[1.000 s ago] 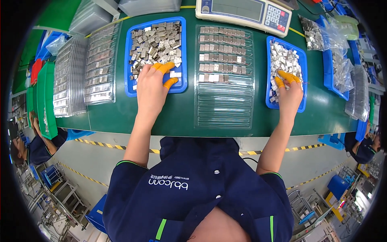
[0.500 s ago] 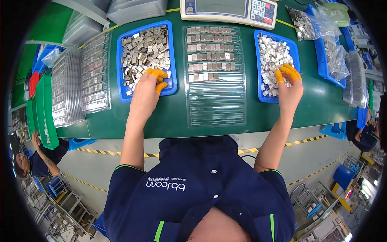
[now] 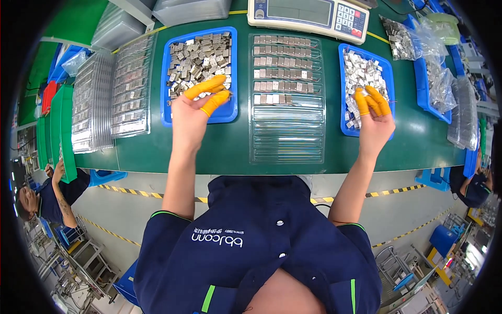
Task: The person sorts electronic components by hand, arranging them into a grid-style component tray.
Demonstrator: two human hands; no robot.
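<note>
My left hand, with yellow finger cots, is over the near right corner of a blue tray heaped with small silver metal connector shells. Its thumb and fingertips close together on something too small to make out. Over a second blue tray, my right hand bends its cotted fingers together above small white-and-silver connector pieces; what they grip is hidden. Between the hands lies a clear ribbed plastic tray. Several rows of connectors fill its far part, and its near grooves hold none.
A white scale stands at the back. Stacked clear trays and a green bin sit at left. Bagged parts lie in a blue bin at right. Co-workers appear at both edges.
My left hand has lifted out of the metal shells, its thumb and fingers now together. My right hand has drawn its fingers in over its tray. The whole view has shifted slightly.
</note>
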